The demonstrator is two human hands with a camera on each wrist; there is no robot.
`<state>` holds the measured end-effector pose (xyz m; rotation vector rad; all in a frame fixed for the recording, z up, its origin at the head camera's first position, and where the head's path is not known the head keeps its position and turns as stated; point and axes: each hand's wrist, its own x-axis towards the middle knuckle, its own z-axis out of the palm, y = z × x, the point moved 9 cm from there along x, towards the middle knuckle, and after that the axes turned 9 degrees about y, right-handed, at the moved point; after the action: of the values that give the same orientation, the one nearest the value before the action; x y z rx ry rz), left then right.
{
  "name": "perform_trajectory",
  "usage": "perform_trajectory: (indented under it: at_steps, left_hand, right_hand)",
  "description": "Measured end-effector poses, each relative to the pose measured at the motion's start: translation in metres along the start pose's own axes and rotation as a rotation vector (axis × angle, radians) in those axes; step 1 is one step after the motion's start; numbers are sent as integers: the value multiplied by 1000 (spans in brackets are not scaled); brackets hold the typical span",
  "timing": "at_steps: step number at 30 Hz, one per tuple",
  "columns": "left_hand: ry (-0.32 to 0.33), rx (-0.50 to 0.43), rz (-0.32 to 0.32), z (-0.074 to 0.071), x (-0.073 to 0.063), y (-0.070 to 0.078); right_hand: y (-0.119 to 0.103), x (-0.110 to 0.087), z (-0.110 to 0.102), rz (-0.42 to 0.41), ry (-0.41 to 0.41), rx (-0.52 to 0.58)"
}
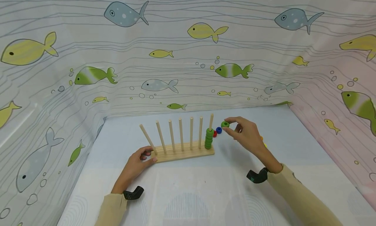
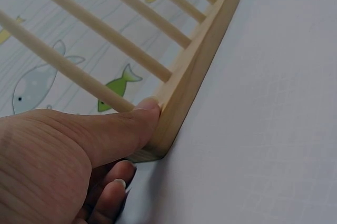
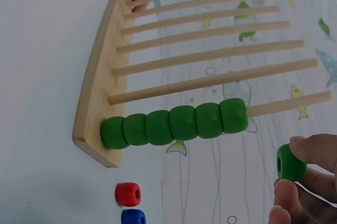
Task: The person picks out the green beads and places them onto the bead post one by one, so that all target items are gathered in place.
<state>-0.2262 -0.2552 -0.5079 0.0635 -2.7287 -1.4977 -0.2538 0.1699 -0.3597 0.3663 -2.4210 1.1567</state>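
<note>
A wooden peg stand (image 1: 182,156) with several upright rods rests on the table. Its rightmost rod carries a stack of several green beads (image 3: 169,124), and the rod's tip shows bare above them. My left hand (image 1: 137,162) grips the stand's left end, thumb on top of the base in the left wrist view. Between thumb and fingers, my right hand (image 1: 245,134) pinches a loose green bead (image 3: 289,162), held in the air to the right of that rod's top and apart from it. The other rods hold no beads.
On the table behind the stand's right end lie a red bead (image 3: 128,194) and a blue bead (image 1: 219,130). An orange bead (image 1: 261,138) and a yellow bead (image 1: 265,145) are partly hidden behind my right wrist. Fish-printed sheeting (image 1: 182,69) rises around the table.
</note>
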Motion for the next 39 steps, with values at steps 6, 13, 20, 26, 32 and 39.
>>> perform_trajectory:
  at_steps: [6,13,20,26,32,39]
  left_hand:
    - [1,-19,8,0,0,3]
    - [-8,-2,-4,1,0,0]
    - [-6,-6,-1,1,2,-3]
    - [-3,0,23,1,1,-1]
    - [-10,-16,7,1,0,-1]
    - [-11,-9,9,1,0,-1]
  right_hand:
    - [-5,2,-1,-23,10,15]
    - [-14,5,-3,-64,25,41]
    - [-24,10,-4,-73,33,32]
    - [-30,13,-4,-105,43,48]
    - [-34,15,-6,-118,61,55]
    - [-43,17,-7,-139,74,80]
